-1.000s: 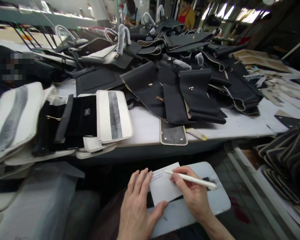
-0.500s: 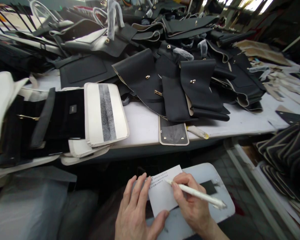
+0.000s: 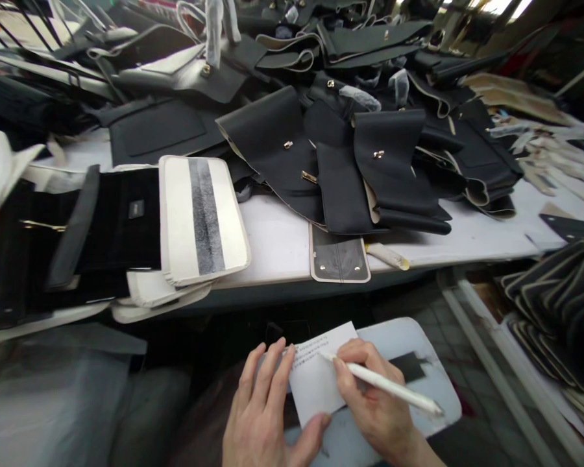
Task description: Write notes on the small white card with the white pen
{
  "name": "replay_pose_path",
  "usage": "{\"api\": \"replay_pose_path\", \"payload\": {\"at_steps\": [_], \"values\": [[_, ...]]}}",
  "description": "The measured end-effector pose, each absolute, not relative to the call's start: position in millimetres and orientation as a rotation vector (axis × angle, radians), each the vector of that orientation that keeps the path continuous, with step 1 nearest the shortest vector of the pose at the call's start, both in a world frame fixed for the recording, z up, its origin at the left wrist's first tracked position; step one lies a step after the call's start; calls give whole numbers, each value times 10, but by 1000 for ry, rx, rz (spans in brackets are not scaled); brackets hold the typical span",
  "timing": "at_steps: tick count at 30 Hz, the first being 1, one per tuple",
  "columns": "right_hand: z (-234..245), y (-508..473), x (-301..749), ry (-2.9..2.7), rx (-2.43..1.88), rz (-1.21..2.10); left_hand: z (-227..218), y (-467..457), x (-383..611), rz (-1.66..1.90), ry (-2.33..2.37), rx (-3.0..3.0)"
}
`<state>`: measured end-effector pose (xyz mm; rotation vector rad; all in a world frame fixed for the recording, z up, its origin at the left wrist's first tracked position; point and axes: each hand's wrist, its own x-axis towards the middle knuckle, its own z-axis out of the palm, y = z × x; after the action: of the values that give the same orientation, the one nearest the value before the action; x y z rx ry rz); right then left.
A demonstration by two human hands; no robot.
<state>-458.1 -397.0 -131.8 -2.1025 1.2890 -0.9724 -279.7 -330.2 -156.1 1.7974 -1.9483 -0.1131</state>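
A white pen [image 3: 394, 388] is pinched between the fingers of my right hand [image 3: 377, 402], its tip touching a small sheet of white paper [image 3: 316, 383]. Several lines of handwriting run across the upper part of the sheet, too small to read. My left hand [image 3: 270, 405] lies flat with fingers spread over the paper's left edge, the thumb resting at its lower edge. Under the paper is a pale board with rounded corners [image 3: 438, 383], which has a dark patch partly covered by my right hand.
Black leather bag parts [image 3: 340, 181] with gold clasps pile up on the white table [image 3: 272, 227]. A cream panel with a grey stripe [image 3: 204, 220] lies at the left, near an opened black bag piece [image 3: 121, 220]. Dark panels [image 3: 559, 311] are stacked at the right.
The pen tip has shifted slightly on the paper, with my right hand still around the pen. My left hand stays in place. The view has turned a little.
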Motion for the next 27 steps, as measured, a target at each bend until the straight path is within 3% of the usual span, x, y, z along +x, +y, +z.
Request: {"api": "replay_pose_path", "payload": {"at_steps": [27], "values": [[-1291, -3970, -4562, 1295, -2142, -956, -1565, -3304, -2810, -113, -1941, 1776]]}}
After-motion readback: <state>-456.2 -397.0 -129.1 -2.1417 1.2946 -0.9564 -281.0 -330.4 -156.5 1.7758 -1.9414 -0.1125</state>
